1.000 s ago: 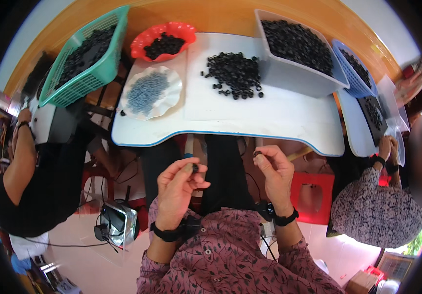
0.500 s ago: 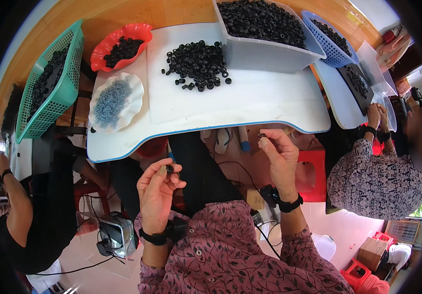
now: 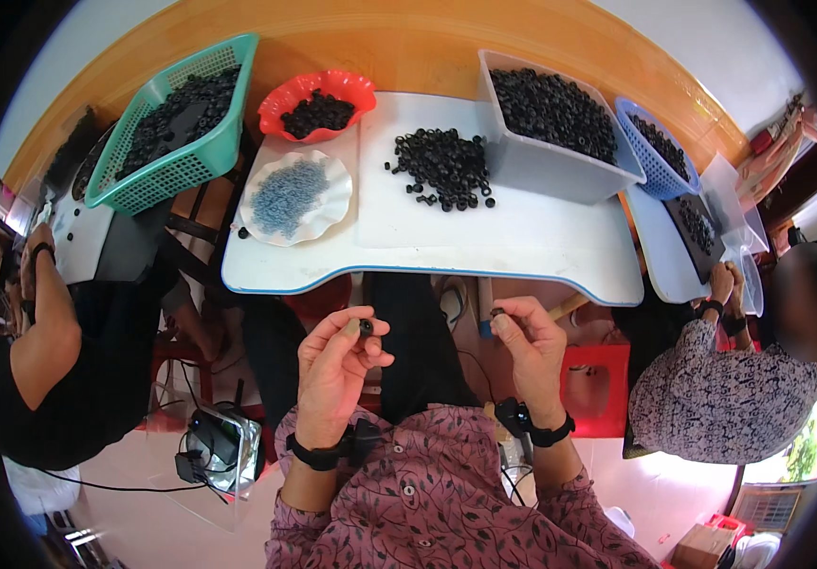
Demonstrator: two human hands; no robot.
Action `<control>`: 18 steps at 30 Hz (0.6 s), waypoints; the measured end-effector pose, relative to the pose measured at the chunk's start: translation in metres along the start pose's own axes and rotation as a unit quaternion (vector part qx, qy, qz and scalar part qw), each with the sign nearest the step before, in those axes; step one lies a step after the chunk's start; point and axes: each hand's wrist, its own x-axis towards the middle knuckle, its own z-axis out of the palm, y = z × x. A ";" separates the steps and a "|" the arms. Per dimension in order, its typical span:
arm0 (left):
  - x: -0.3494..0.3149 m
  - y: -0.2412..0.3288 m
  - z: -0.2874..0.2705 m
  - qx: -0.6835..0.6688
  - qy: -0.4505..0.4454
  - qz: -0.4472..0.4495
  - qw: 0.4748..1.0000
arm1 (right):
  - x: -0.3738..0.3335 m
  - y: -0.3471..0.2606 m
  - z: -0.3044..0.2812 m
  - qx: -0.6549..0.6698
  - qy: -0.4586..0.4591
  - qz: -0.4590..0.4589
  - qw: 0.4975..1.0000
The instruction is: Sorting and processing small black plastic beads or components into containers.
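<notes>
My left hand [image 3: 335, 360] is closed in a pinch on a small black ring-shaped part [image 3: 366, 327], its hole facing me. The fingers of my right hand [image 3: 533, 353] pinch a tiny dark piece [image 3: 497, 312]; its kind is too small to make out. Both hands are in the air before the table's near edge, a short gap apart. On the white table [image 3: 408, 248] lies a loose pile of black ring-shaped parts [image 3: 441, 166]. A white scalloped dish [image 3: 339, 197] at the left holds many small bluish clear pieces [image 3: 287, 192].
Behind the dish stands a red wavy bowl [image 3: 363, 95] of black parts. A grey bin [image 3: 560, 180] full of them is at the back right, beside a blue basket [image 3: 660, 177]. Left is a green basket [image 3: 181, 175]. Co-workers sit at both sides; a red stool [image 3: 607, 375] stands right.
My hands have come closer together, each still pinching its piece. The head view has shifted, so the table and containers appear lower and farther right.
</notes>
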 end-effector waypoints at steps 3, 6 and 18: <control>0.001 0.004 -0.002 -0.037 -0.037 -0.011 0.999 | -0.007 -0.002 0.010 0.013 -0.019 0.012 1.000; 0.002 0.007 0.003 -0.055 -0.039 -0.020 0.997 | -0.008 -0.005 0.017 0.023 -0.034 0.006 0.999; 0.003 0.013 0.004 -0.097 -0.051 -0.008 0.994 | 0.008 -0.022 0.056 0.092 -0.094 0.011 0.991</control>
